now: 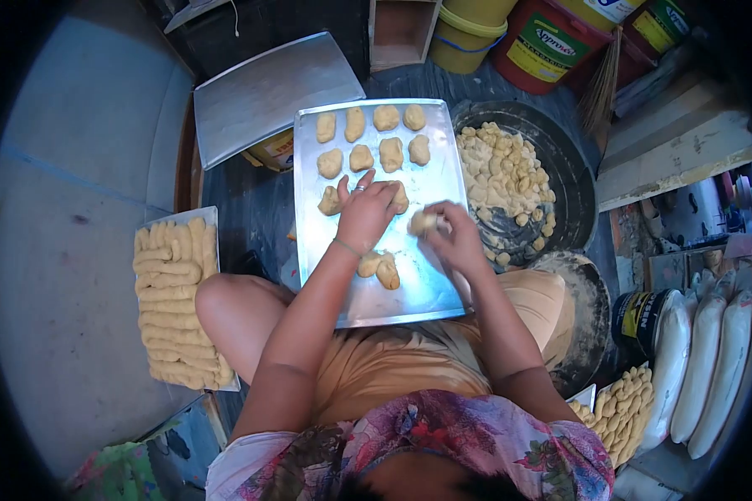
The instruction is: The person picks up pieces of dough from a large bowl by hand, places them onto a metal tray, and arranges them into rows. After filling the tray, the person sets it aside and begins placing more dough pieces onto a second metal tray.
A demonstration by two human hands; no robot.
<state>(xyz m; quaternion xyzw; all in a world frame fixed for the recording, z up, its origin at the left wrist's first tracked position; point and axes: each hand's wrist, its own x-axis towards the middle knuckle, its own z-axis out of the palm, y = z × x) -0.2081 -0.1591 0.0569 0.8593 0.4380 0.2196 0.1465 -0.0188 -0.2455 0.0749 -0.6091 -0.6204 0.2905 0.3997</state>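
Note:
A metal baking tray (326, 284) rests across my lap, with rows of small dough pieces (386, 117) on it. My left hand (367, 215) is palm down over the third row, fingers stretched out and apart. It lies between a dough piece on its left and another dough piece (401, 199) at its thumb side; what is under the palm is hidden. Slightly blurred, my right hand (454, 238) pinches a piece of dough (424, 223) above the tray's right side. Nearer to me, a few dough lumps (388, 271) sit together on the tray.
A wide black basin (578, 188) of floured dough pieces stands right of the tray. Dough ropes fill a tray (233, 380) at left. Behind lies another metal sheet (276, 92). Buckets (539, 46) line the back; filled plastic bags (723, 359) stand at right.

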